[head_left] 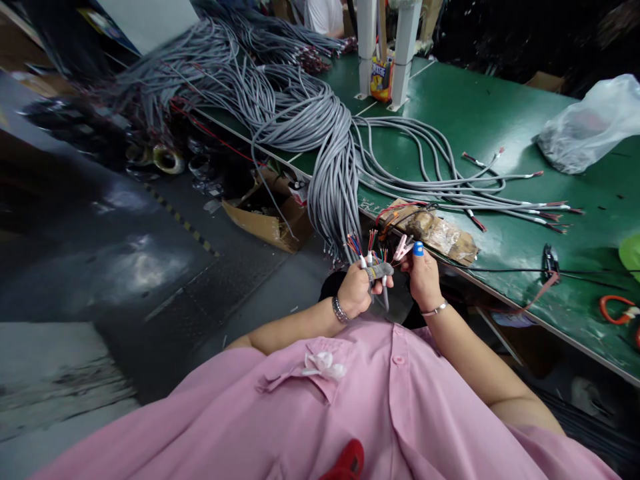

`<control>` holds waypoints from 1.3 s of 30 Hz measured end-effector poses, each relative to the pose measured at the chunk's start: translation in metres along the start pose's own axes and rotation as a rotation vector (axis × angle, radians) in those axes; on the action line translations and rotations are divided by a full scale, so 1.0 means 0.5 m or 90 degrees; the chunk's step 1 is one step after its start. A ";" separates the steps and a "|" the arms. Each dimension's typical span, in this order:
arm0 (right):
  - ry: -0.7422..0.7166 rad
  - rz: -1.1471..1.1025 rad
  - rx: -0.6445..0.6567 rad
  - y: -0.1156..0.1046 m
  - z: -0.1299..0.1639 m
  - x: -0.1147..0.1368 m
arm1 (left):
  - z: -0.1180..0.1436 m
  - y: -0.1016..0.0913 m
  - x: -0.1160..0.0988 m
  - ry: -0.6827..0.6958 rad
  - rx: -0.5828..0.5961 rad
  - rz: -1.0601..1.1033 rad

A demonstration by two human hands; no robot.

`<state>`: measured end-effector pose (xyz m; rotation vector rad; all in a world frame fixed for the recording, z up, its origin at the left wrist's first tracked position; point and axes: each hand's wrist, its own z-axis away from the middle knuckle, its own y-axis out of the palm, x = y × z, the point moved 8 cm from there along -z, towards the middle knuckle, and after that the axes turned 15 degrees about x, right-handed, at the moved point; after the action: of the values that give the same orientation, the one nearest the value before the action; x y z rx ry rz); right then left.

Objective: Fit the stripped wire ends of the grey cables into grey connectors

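Left hand (356,288) clenches a grey multi-core cable end (379,270) with stripped coloured wires; right hand (423,272) pinches one wire beside it; many grey cables (330,180) above lie unhandled.

- Cables (320,127): grey plastic sheath, smooth, dull sheen.
- Desk (500,113): green mat, smooth, faintly glossy, scuffed.
- Bag (590,123): thin clear plastic, crinkled, shiny.
- Box (265,220): brown cardboard, matt.
- Shirt (350,413): pink cloth, soft, matt.
- Bracelet (340,310): shiny metal.

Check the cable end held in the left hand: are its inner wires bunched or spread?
Spread. The coloured wires fan apart above the grey cable end gripped in the left hand.
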<state>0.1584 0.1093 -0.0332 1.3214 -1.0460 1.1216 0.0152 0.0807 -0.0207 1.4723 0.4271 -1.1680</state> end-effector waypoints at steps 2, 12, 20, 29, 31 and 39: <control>0.011 -0.049 0.009 0.002 -0.005 -0.007 | -0.002 -0.003 0.003 -0.005 -0.005 -0.005; 0.097 -0.230 0.077 0.032 -0.010 -0.023 | -0.008 -0.007 0.004 -0.010 -0.013 -0.006; 0.137 -0.378 0.050 0.049 -0.020 -0.038 | -0.011 -0.010 0.018 -0.016 -0.024 0.002; 0.192 -0.392 0.144 0.063 0.003 -0.055 | 0.012 -0.007 0.012 -0.004 -0.003 -0.009; 0.200 -0.385 0.160 0.064 0.004 -0.048 | 0.020 -0.010 0.007 0.008 -0.005 -0.004; 0.157 -0.353 0.129 0.056 0.000 -0.010 | 0.021 -0.016 -0.009 0.058 -0.061 0.014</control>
<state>0.1298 0.1076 -0.0330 1.4688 -0.3526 0.9441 0.0027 0.0752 -0.0196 1.4475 0.5201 -1.0517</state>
